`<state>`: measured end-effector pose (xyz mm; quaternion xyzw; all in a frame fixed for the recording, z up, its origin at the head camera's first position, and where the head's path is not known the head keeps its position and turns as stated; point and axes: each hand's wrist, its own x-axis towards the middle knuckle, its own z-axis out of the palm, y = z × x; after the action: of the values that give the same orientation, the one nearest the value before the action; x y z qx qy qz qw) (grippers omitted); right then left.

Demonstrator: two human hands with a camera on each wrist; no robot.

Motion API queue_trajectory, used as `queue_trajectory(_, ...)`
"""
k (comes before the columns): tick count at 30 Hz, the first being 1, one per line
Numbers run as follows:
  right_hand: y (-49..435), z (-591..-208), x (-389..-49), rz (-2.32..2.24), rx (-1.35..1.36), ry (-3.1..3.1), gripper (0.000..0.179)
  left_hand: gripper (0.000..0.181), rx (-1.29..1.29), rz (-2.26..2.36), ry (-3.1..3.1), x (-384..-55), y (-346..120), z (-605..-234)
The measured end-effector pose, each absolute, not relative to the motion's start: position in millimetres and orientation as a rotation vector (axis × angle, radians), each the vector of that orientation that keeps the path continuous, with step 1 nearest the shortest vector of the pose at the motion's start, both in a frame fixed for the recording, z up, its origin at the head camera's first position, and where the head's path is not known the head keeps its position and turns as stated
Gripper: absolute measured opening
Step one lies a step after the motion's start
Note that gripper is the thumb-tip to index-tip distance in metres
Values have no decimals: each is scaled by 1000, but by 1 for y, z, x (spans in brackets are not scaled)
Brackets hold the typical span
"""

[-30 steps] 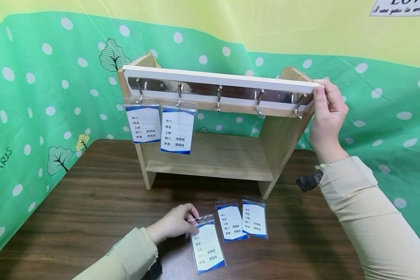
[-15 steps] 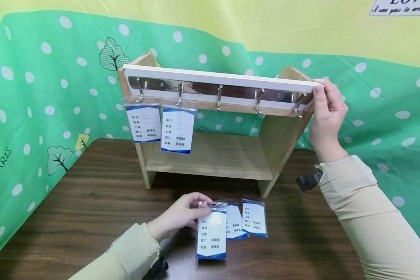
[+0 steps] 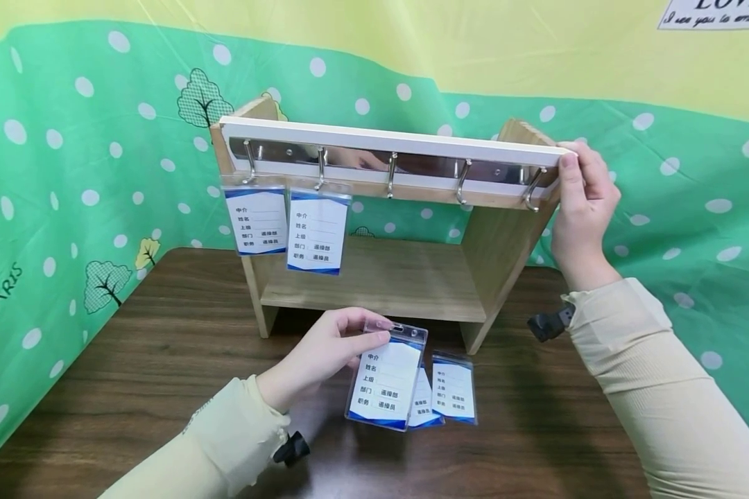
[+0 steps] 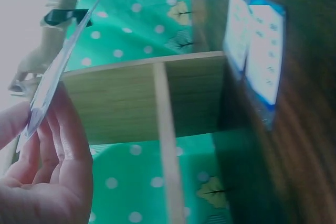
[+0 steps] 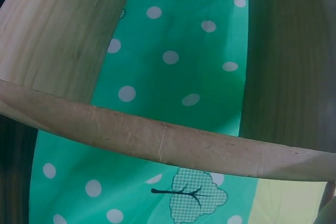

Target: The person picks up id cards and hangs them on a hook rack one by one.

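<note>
My left hand (image 3: 324,350) pinches the top edge of a clear-sleeved name badge (image 3: 387,384) between thumb and fingers, above the table. In the left wrist view this badge (image 4: 55,72) appears nearly edge-on. Two more badges lie on the table behind it, one partly covered (image 3: 426,402) and one in full view (image 3: 453,388). My right hand (image 3: 585,215) grips the right end of a white hook rail (image 3: 399,138), thumb in front, on a wooden shelf (image 3: 374,277). From the rail's two left hooks hang a left badge (image 3: 256,220) and a second badge (image 3: 317,232).
The middle hook (image 3: 391,173) and the two hooks right of it carry no badge. A dotted green cloth (image 3: 131,138) hangs behind the dark wooden table (image 3: 181,388). In the right wrist view the shelf's side panel edge (image 5: 163,142) crosses the frame.
My left hand has lifted the badge off the table and moved up and slightly right, so it now overlaps one lying badge. The right hand has stayed on the rail.
</note>
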<state>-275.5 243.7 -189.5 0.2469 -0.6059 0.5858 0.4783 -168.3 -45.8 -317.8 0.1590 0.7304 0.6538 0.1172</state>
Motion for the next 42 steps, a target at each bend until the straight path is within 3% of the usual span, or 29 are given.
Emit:
queue_trajectory(21, 242, -187, -275, 1462, 620, -1441, 20, 22, 615, 2013, 2348, -167, -48, -254)
queue_trajectory(42, 241, -189, -276, 1496, 617, -1418, 20, 25, 683, 2168, 2464, -198, -54, -216)
